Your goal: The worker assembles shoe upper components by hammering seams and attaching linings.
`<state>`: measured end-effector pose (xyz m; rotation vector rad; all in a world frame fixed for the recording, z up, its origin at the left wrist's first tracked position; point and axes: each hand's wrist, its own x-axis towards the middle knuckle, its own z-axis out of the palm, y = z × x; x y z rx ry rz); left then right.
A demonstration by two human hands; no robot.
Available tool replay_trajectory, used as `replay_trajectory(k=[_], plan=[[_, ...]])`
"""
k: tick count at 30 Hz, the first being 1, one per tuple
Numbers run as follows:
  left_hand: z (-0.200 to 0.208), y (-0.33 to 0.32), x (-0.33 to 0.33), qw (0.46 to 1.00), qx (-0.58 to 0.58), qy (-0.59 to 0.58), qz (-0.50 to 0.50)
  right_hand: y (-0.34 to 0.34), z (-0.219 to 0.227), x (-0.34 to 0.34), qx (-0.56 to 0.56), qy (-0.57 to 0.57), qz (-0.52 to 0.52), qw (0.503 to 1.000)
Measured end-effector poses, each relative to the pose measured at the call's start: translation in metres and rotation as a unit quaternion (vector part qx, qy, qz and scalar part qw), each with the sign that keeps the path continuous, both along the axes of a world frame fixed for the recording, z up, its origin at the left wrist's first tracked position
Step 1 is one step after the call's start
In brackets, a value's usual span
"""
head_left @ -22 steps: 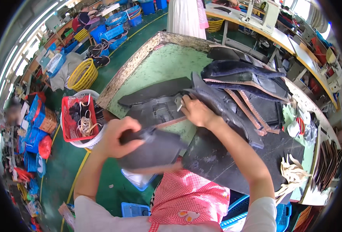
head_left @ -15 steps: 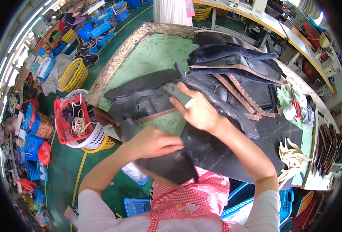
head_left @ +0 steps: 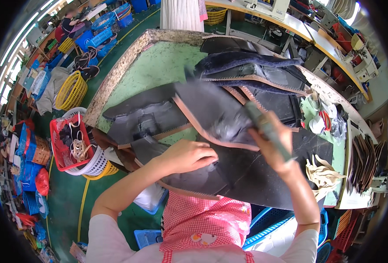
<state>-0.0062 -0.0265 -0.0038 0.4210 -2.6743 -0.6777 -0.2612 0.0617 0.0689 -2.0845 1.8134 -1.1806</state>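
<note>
My right hand (head_left: 276,142) is closed round a grey bar-shaped tool (head_left: 268,129), blurred by motion. Its thumb side meets the tip of a black leather-like panel (head_left: 222,115) with a brown zigzag-cut edge, also blurred. Nearer to me, my left hand (head_left: 187,157) has its fingers curled together over another black panel (head_left: 189,179); whatever they pinch is hidden. Left of centre lies a third black panel (head_left: 145,118) with a brown edge strip. Further back, several black pieces with dark plush strips (head_left: 246,62) are heaped on the table.
The green-topped table (head_left: 172,59) has a worn raised rim. Cream strips (head_left: 323,175) lie at its right, by a stack of dark strips (head_left: 364,160). Left of it stand a red basket (head_left: 66,160) on a white one and a yellow basket (head_left: 71,90). A person (head_left: 69,24) sits far left.
My right hand has moved right and nearer with the tool. A black panel now lies slanted across the middle. My left hand has shifted slightly right, and the near panel lies flatter.
</note>
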Motion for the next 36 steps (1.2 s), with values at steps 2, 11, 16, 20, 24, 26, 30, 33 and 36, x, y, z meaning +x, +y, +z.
replay_trajectory(k=[2,11,16,20,24,26,30,33,36], plan=[[0.003,0.010,0.012,0.994,0.106,-0.017,-0.015,0.005,0.042,0.000,0.044,-0.077,-0.085,0.992],[0.020,0.029,-0.051,0.924,0.379,-0.003,-0.049,-0.042,0.052,-0.157,-0.063,0.113,-0.263,0.956],[-0.003,0.038,-0.080,0.919,0.394,-0.002,-0.026,0.057,0.061,-0.079,0.004,-0.013,-0.253,0.967],[-0.017,0.057,-0.106,0.983,0.183,0.031,-0.001,0.124,0.029,-0.018,0.294,-0.151,-0.095,0.939],[-0.015,0.046,-0.114,0.997,0.026,0.010,-0.068,0.145,-0.020,-0.006,0.321,-0.095,-0.002,0.942],[-0.011,0.029,-0.117,0.987,0.093,-0.030,-0.131,0.151,-0.022,-0.003,0.372,-0.150,-0.052,0.914],[-0.009,0.014,-0.133,0.977,0.089,-0.036,-0.190,0.152,-0.025,-0.010,0.370,-0.175,-0.063,0.910],[-0.011,0.007,-0.134,0.970,0.078,-0.034,-0.230,0.139,-0.017,-0.021,0.413,-0.209,-0.025,0.886],[-0.021,0.007,-0.132,0.962,0.053,0.042,-0.265,0.131,-0.005,-0.029,0.346,-0.187,-0.105,0.913]])
